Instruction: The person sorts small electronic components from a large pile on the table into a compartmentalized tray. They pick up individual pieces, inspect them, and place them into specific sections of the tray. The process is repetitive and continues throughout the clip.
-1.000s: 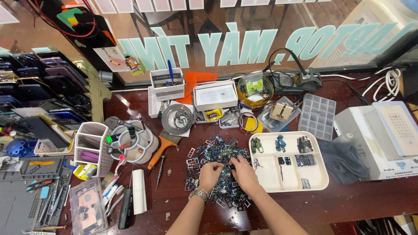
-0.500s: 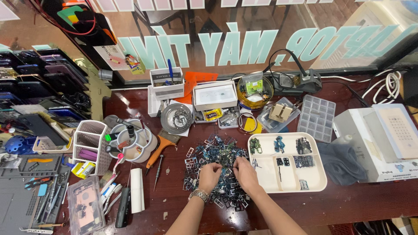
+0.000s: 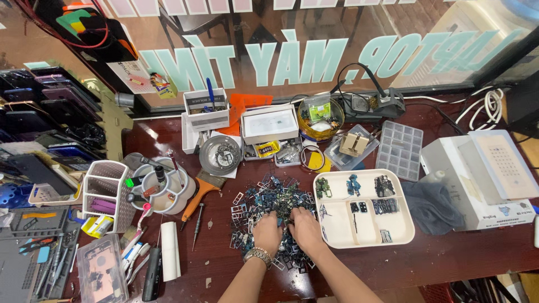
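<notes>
A heap of small dark metal frames and phone parts [image 3: 269, 205] lies on the dark wooden table in front of me. My left hand [image 3: 268, 234], with a metal watch on the wrist, rests palm down on the near part of the heap, fingers curled into the pieces. Close beside it my right hand [image 3: 306, 229] presses on the heap's right side, next to a cream divided tray [image 3: 337, 230] that holds sorted small parts in its compartments. Whether either hand pinches a piece is hidden under the fingers.
A white machine [image 3: 483, 174] and grey cloth [image 3: 432, 205] lie right. A clear compartment box [image 3: 400, 148], glass bowl [image 3: 321, 115] and white boxes [image 3: 269, 124] stand behind. Left are a round tool cup [image 3: 160, 188], white basket [image 3: 104, 193], orange-handled brush [image 3: 199, 193], screwdriver [image 3: 196, 224] and a white tube [image 3: 168, 258].
Both hands stay on the heap, shifting only slightly among the pieces. The view has drifted a little.
</notes>
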